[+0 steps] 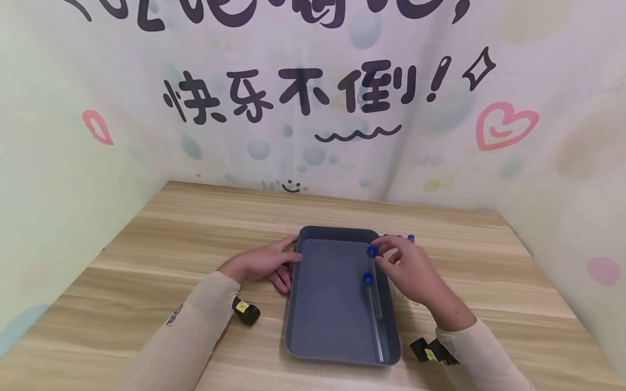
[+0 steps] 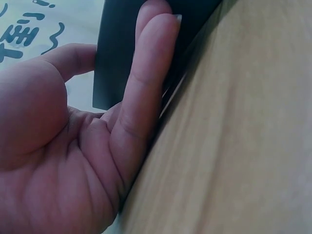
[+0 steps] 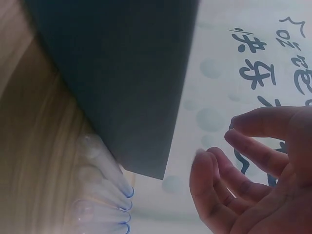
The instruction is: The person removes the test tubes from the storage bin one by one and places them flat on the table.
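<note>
A grey rectangular tray (image 1: 327, 304) sits on the table. My left hand (image 1: 264, 262) holds its left side, thumb over the rim and fingers against the outer wall (image 2: 114, 63). Inside the tray, along its right side, lie two clear test tubes with blue caps: one tube (image 1: 374, 320) nearer me, the other tube (image 1: 375, 277) a little farther up. Over the right rim hovers my right hand (image 1: 406, 269), close to the farther tube's cap. Its fingers (image 3: 248, 187) are loosely bent, and I see nothing between them and the thumb.
More clear tubes (image 3: 105, 195) lie on the table right of the tray; in the head view my right hand partly hides them, with a blue cap (image 1: 411, 238) showing. A printed cloth (image 1: 293, 152) hangs behind the wooden table (image 1: 235, 217).
</note>
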### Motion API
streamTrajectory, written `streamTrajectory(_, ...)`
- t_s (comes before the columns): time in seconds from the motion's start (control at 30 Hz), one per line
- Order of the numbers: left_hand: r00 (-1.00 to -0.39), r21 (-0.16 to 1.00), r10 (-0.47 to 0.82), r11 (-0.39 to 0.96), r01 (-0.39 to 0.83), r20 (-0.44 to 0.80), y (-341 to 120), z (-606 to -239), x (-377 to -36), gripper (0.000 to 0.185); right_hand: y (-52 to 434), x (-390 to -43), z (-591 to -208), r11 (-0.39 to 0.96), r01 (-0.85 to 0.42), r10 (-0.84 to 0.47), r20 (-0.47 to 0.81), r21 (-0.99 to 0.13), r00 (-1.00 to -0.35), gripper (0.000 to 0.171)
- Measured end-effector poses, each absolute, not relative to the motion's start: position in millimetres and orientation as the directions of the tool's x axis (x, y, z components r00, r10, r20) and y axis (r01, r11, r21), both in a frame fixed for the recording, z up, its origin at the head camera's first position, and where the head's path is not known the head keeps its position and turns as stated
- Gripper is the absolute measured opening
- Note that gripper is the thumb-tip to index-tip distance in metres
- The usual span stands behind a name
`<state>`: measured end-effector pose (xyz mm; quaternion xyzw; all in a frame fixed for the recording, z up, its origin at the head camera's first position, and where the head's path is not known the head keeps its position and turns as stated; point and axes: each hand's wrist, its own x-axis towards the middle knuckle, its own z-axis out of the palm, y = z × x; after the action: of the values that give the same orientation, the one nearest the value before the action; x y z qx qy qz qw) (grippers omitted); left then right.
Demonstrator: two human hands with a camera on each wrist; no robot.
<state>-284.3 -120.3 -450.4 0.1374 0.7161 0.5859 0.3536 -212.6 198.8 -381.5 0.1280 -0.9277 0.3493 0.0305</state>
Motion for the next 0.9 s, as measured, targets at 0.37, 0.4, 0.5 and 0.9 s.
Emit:
streamTrajectory(0.37,-0.712,0.936,0.610,0.276,-0.220,-0.347,-119.0,-449.9,-284.7,0.068,191.0,-207.0,-381.6,0.718,-0.271,-0.248,0.128,-0.641,-0.960,0.028)
streamTrajectory(0.4,-0.712,0.935,0.610,0.277,-0.221,-0.349,-118.6,-449.7,-284.9,0.068,190.5,-206.7,-381.8,0.722,-0.270,-0.246,0.129,-0.637,-0.961,0.028)
streamTrajectory(0.5,-0.712,0.935,0.609,0.277,-0.222,-0.349,-118.9,-449.9,-285.0,0.067,188.1,-206.0,-382.9,0.728,-0.279,-0.252,0.133,-0.626,-0.958,0.028)
streamTrajectory(0.9,-0.713,0.935,0.608,0.274,-0.223,-0.348,-119.6,-451.9,-286.0,0.067,178.2,-204.7,-390.5,0.735,-0.304,-0.290,0.125,-0.606,-0.949,0.026)
